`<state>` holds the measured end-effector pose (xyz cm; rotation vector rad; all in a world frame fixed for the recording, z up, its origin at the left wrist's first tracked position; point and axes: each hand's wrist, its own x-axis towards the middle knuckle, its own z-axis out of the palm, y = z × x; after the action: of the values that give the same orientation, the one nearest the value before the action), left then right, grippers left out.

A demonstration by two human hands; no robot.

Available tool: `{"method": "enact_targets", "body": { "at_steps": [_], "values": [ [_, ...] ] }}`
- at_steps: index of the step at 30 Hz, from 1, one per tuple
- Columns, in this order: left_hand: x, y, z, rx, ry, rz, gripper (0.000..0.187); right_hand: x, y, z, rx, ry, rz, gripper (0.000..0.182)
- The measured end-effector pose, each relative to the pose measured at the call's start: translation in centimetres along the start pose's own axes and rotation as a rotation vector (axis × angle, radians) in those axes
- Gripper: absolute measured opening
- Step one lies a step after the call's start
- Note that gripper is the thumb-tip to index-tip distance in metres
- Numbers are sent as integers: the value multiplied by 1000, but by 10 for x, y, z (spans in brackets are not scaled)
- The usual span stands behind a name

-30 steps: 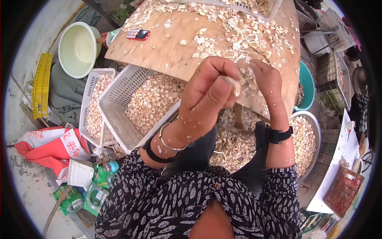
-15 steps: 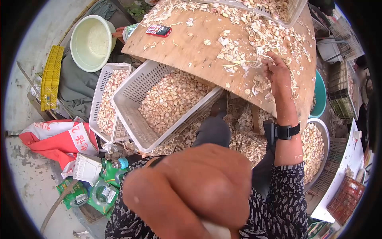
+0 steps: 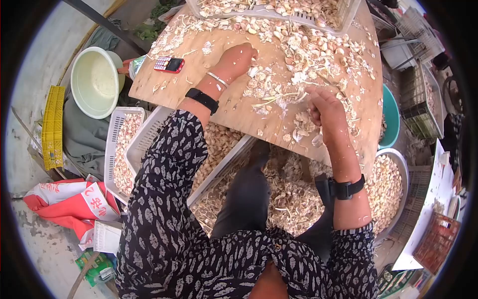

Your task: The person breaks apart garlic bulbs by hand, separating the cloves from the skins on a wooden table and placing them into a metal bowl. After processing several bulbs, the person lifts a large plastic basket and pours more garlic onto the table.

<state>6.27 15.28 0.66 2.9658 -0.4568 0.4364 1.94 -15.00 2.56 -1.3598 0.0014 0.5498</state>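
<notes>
Over the left part of the wooden board (image 3: 209,94), my left hand (image 3: 238,61) is closed, its fingers curled down beside loose garlic peels. What it holds, if anything, is hidden. My right hand (image 3: 329,109) is nearer the board's right side, fingers bent and drawn together next to pale stems (image 3: 286,95) and papery skins. I cannot make out anything in its fingers. Between and beyond both hands lie loose garlic cloves (image 3: 326,42) mixed with peels. A white crate (image 3: 279,16) of garlic stands at the board's far edge.
A red-edged phone (image 3: 169,64) lies on the board's left. Below that side are white crates (image 3: 131,152) of cloves and a pale green basin (image 3: 96,82). On the right stand a teal tub (image 3: 392,117) and a metal bowl (image 3: 404,169) of cloves. Peels litter the ground.
My left hand has gone from close before the camera to the board's left part. My right hand has shifted slightly left and down in the view. The view itself has shifted.
</notes>
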Motion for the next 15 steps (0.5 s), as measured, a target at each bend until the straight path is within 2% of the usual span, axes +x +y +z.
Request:
{"method": "enact_targets", "body": {
  "at_steps": [1, 3, 4, 6, 7, 9, 10, 13, 15],
  "values": [
    [5, 1, -1, -1, 3, 6, 15, 1, -2, -1, 1, 5, -4, 25],
    [7, 1, -7, 71, -152, 50, 12, 1, -3, -1, 39, 24, -3, 25],
    [2, 5, -15, 74, -156, 49, 12, -1, -3, -1, 43, 23, -1, 25],
    [-8, 19, -41, -951, -58, -615, 14, -2, -6, 1, 33, 36, -3, 24],
    [-18, 27, -52, -939, -48, -618, 14, -2, -6, 3, 37, 22, -9, 24],
    [-45, 51, -71, -1574, 181, -624, 18, -3, -1, 3, 36, 22, -3, 25],
    [-57, 64, -83, -1666, 201, -611, 21, -6, -2, 5, 39, 21, -4, 24],
    [-107, 88, -117, -1701, 226, -564, 22, -7, 4, 2, 109, 9, -5, 19],
    [-149, 84, -136, -1253, 19, -717, 25, -14, -2, -2, 120, 19, -11, 21]
  ]
}}
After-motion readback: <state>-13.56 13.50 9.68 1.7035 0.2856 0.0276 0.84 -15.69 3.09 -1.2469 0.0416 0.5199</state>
